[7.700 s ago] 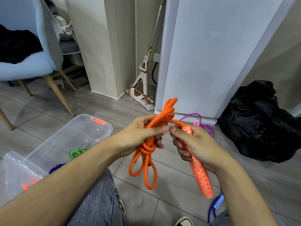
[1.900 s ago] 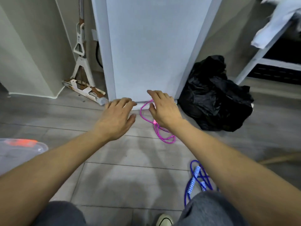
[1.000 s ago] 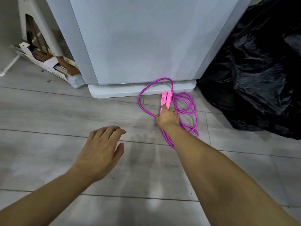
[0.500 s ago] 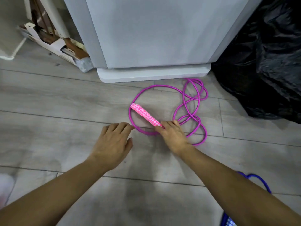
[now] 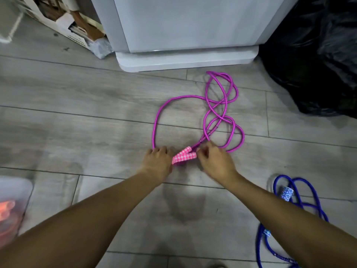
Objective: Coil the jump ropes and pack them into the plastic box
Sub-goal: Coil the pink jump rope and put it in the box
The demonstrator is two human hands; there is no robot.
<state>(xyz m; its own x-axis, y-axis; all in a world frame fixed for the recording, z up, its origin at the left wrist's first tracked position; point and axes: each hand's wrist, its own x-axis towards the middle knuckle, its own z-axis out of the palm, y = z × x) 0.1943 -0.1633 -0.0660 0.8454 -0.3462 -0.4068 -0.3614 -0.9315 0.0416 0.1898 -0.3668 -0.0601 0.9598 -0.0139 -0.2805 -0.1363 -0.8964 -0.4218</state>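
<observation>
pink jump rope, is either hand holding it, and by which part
Both hands meet at the pink jump rope handles: left hand at the lower ends, right hand fingers curled at the cord end. The exact grip is blurred.

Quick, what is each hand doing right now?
Left hand: curled grip on the pink handles.
Right hand: pinching the pink jump rope by the handles.

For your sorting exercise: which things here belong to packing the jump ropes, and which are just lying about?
Belong: pink jump rope, blue jump rope, plastic box, left hand, right hand.

Lying about: black bag, white appliance, cardboard.
</observation>
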